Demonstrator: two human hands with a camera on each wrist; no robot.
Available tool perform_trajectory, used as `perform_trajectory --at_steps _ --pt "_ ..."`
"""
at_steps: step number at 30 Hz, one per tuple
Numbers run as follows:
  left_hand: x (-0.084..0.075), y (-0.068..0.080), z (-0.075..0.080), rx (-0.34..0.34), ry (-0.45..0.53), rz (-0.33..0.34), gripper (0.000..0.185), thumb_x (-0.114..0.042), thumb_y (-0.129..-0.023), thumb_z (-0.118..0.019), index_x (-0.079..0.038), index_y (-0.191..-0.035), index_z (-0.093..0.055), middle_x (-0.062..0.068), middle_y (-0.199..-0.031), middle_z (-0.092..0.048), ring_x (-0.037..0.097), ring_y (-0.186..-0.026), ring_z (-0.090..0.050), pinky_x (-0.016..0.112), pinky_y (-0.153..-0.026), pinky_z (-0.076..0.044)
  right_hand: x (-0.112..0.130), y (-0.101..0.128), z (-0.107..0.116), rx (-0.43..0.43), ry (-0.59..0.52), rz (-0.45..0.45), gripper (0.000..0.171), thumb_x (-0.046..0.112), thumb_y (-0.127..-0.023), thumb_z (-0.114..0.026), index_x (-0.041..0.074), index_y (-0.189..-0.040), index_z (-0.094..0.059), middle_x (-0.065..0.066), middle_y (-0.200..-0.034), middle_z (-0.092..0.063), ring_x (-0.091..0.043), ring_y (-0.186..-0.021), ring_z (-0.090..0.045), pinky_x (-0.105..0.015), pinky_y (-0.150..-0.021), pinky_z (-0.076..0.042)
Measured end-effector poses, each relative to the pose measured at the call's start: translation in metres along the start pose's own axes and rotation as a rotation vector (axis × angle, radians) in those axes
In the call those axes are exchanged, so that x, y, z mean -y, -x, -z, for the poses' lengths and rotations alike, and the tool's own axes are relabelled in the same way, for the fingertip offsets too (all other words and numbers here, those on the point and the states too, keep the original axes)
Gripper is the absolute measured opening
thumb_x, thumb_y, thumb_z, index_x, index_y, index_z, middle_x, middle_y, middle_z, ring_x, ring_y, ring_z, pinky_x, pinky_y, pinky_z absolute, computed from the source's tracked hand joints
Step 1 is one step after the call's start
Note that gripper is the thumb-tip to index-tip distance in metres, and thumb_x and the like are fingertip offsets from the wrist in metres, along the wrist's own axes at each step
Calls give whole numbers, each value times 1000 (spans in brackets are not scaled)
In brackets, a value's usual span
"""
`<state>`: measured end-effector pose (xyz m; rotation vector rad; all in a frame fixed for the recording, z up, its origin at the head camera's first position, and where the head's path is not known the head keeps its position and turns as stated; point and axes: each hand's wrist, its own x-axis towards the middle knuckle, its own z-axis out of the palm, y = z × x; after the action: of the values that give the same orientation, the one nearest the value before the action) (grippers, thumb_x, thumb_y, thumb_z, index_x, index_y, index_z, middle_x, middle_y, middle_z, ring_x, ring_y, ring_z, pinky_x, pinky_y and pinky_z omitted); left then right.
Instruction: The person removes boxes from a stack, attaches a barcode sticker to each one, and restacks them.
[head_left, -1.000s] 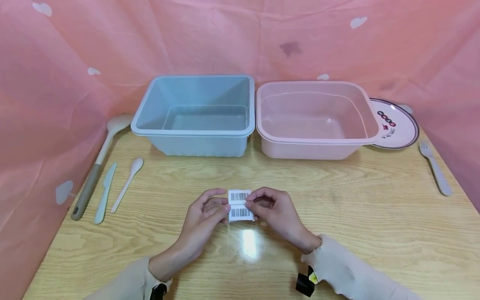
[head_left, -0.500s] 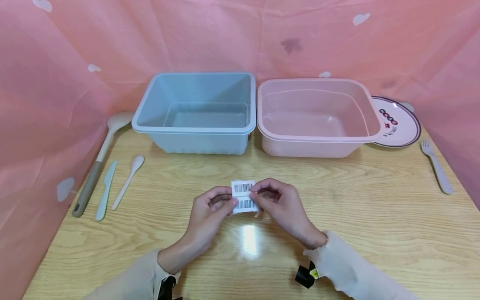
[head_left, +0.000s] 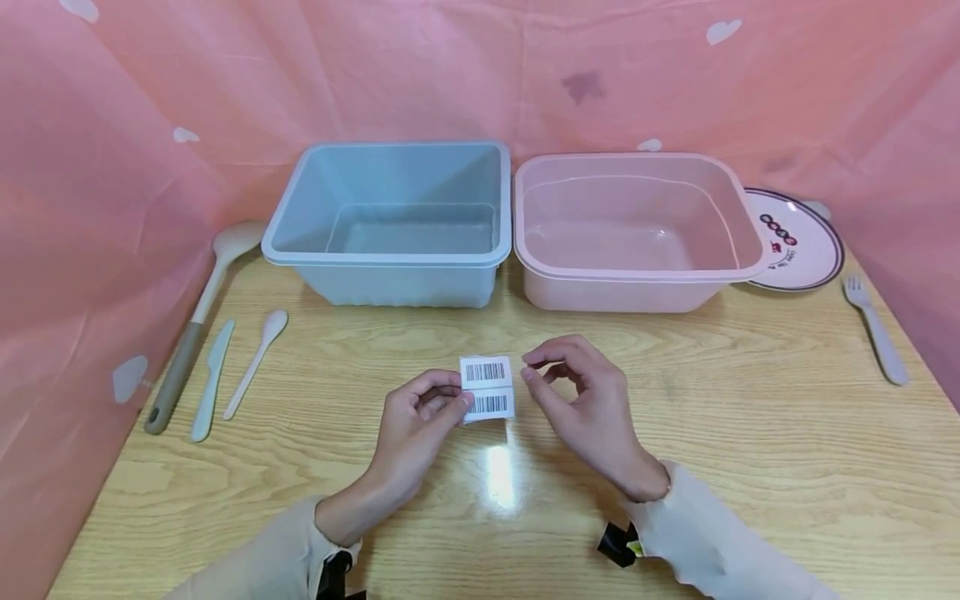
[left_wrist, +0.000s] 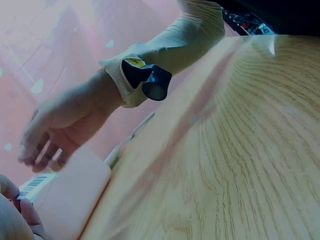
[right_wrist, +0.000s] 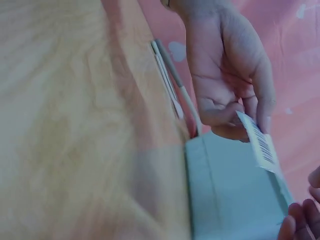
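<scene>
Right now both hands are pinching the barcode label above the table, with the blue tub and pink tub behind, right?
Not quite: only the left hand pinches the barcode label. The head view shows the right hand apart from it. The tubs are as you said.

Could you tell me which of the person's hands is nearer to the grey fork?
Right. The right hand hangs just right of the barcode label, on the side of the grey fork at the table's right edge; the left hand pinches the label, farther away.
</scene>
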<state>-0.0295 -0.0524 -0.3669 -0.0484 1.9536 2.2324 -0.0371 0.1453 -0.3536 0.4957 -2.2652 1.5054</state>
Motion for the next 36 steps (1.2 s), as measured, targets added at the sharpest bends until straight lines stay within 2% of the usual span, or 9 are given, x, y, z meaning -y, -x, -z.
perform_trajectory --at_steps 4,8,12,15,18,23,30,36 --pt "0 0 -1 6 -13 5 19 8 -86 -63 8 -105 -62 15 -103 -61 16 -87 -62 17 -71 -53 4 -5 4 -35 57 166 13 -7 -80 -70 1 -90 -69 -7 -88 -68 -13 -79 -61 -15 -70 -50" --pt "-1 0 -4 14 -20 -3 18 7 -86 -63 8 -104 -63 14 -102 -62 15 -86 -63 18 -69 -53 6 -7 0 22 89 348 5 6 -86 -69 2 -89 -69 -7 -86 -68 -17 -78 -63 -16 -73 -52" --pt "-2 1 -6 33 -18 -21 15 6 -86 -63 9 -101 -64 12 -99 -63 14 -85 -64 20 -68 -54 6 -7 -9 89 102 445 14 14 -92 -66 2 -88 -71 -7 -87 -67 -18 -82 -63 -18 -76 -54" --pt "-3 1 -8 43 -12 -39 14 5 -86 -64 9 -99 -64 10 -97 -64 12 -85 -64 20 -69 -55 7 -7 -13 124 126 458 9 10 -89 -69 2 -88 -72 -6 -88 -67 -18 -85 -62 -19 -75 -53" --pt "-2 2 -8 46 -17 -64 13 6 -85 -65 10 -97 -63 8 -94 -64 11 -84 -65 19 -71 -55 8 -6 -14 154 147 429 5 5 -85 -73 3 -89 -73 -6 -91 -67 -18 -87 -62 -20 -75 -53" --pt "-1 3 -7 57 -37 -89 11 6 -84 -66 10 -94 -64 7 -90 -65 12 -82 -65 19 -70 -55 8 -3 -12 191 171 379 10 1 -81 -74 3 -91 -74 -5 -92 -68 -16 -88 -64 -17 -72 -53" --pt "-1 4 -7 76 -37 -126 12 4 -83 -70 10 -93 -65 11 -91 -68 11 -82 -66 20 -72 -56 5 -2 -11 190 182 417 20 -7 -75 -76 3 -93 -73 -5 -92 -67 -16 -83 -65 -18 -66 -54" --pt "0 6 -6 103 -30 -150 11 3 -83 -71 10 -92 -67 13 -92 -70 10 -81 -68 22 -73 -57 4 0 -9 210 171 397 19 -6 -76 -76 4 -93 -73 -4 -92 -67 -15 -82 -65 -20 -64 -54"
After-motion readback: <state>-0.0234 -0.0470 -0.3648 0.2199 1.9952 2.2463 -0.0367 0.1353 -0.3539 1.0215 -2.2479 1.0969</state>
